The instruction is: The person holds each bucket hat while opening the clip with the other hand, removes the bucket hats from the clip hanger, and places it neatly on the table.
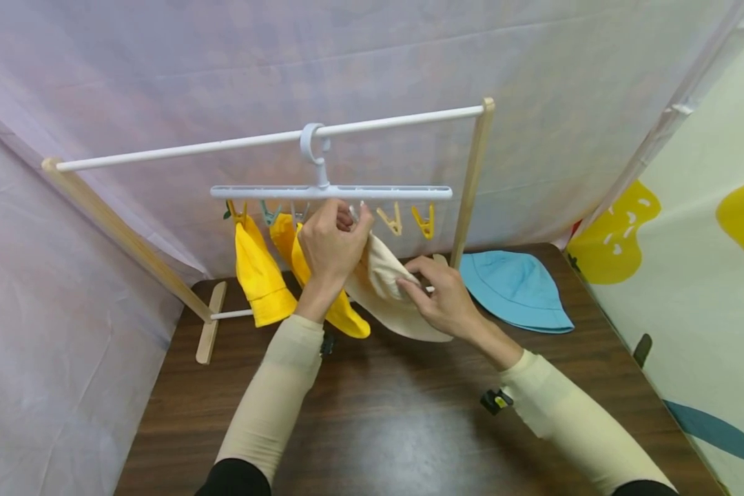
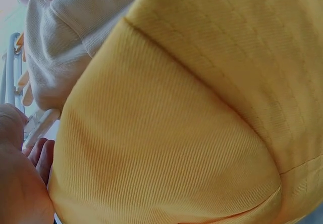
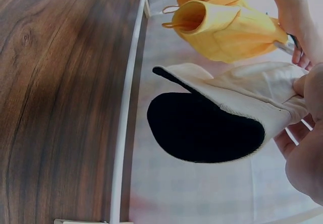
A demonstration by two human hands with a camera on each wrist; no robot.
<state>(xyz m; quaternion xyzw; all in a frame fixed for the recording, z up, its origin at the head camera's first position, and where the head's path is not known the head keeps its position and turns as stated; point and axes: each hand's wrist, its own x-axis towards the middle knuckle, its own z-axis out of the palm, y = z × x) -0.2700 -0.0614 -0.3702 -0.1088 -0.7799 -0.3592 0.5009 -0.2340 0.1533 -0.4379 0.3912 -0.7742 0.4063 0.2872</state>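
Observation:
My left hand [image 1: 333,238] pinches a white clothespin [image 2: 41,129] under the hanger bar, at the top of a cream bucket hat [image 1: 387,275]. Lower and to the right, the fingers of my right hand [image 1: 443,296] grip the cream hat's fabric. Its dark underside [image 3: 204,128] shows in the right wrist view. Just left of the cream hat hang two yellow pieces: a yellow hat [image 1: 262,275] on a yellow clothespin [image 1: 238,210], and a second yellow hat [image 1: 347,318], partly hidden behind my left hand and wrist.
A white hanger [image 1: 273,192] hooks over the white rod [image 1: 403,122] of a wooden-legged rack [image 1: 130,238]. Two more clothespins, one pale [image 1: 392,220] and one yellow [image 1: 424,222], dangle at its right. A blue bucket hat [image 1: 514,289] lies on the brown table [image 1: 378,427], right of the rack.

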